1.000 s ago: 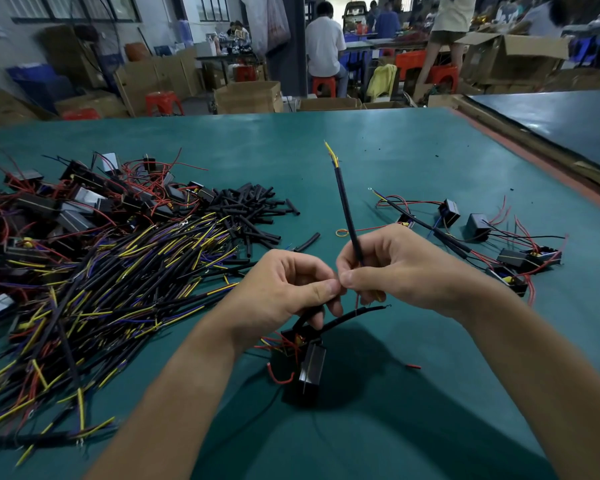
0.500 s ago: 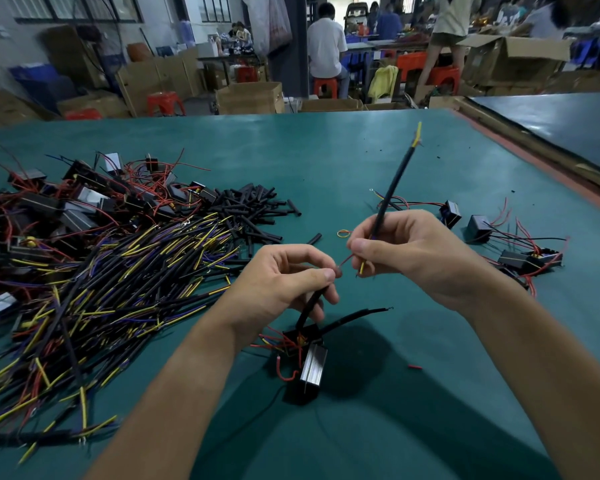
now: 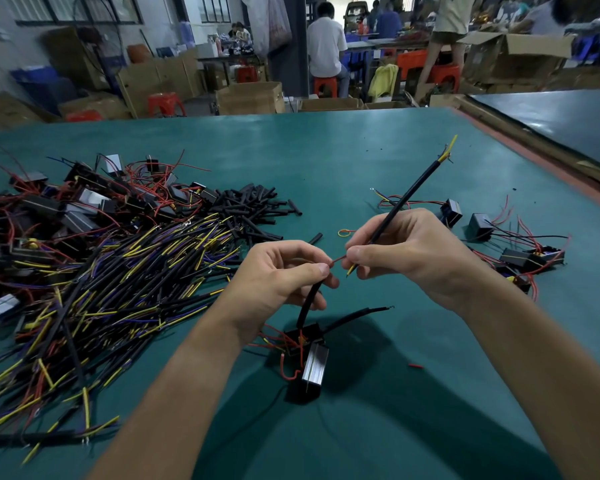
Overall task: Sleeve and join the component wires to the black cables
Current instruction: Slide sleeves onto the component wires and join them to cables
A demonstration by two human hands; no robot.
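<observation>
Black cable (image 3: 414, 189) sits in the right hand (image 3: 406, 251), seen from the head camera. It slants up and away to the right from the fist, its far end showing a yellow core and a few bare strands, while its near end pokes out below the fingers as a short yellow tip. Right thumb and forefinger pinch the cable with the other fingers curled under it, the wrist bent inward and the forearm coming in from the near right corner.

Left hand (image 3: 281, 275) is raised just beside it, knuckles up, with thumb and forefinger closed on the top of a black sleeve (image 3: 309, 302). A red wire (image 3: 338, 259) comes out of that pinch and reaches across the small gap to the right fingertips; whether its end touches the yellow tip cannot be told. The sleeve drops from the left hand to the component (image 3: 312, 365), a black block with a shiny face lying on the green table (image 3: 326, 161) under the hands, on the near side. A second sleeved lead (image 3: 357, 315) leaves it to the right and lies free.

Left of the hands lies a big heap of black cables (image 3: 118, 289) with yellow and purple ends. Beyond it are cut sleeve pieces (image 3: 253, 209) and a tangle of components with red wires (image 3: 84, 202). To the right, a few wired units (image 3: 520, 251) rest on the table
</observation>
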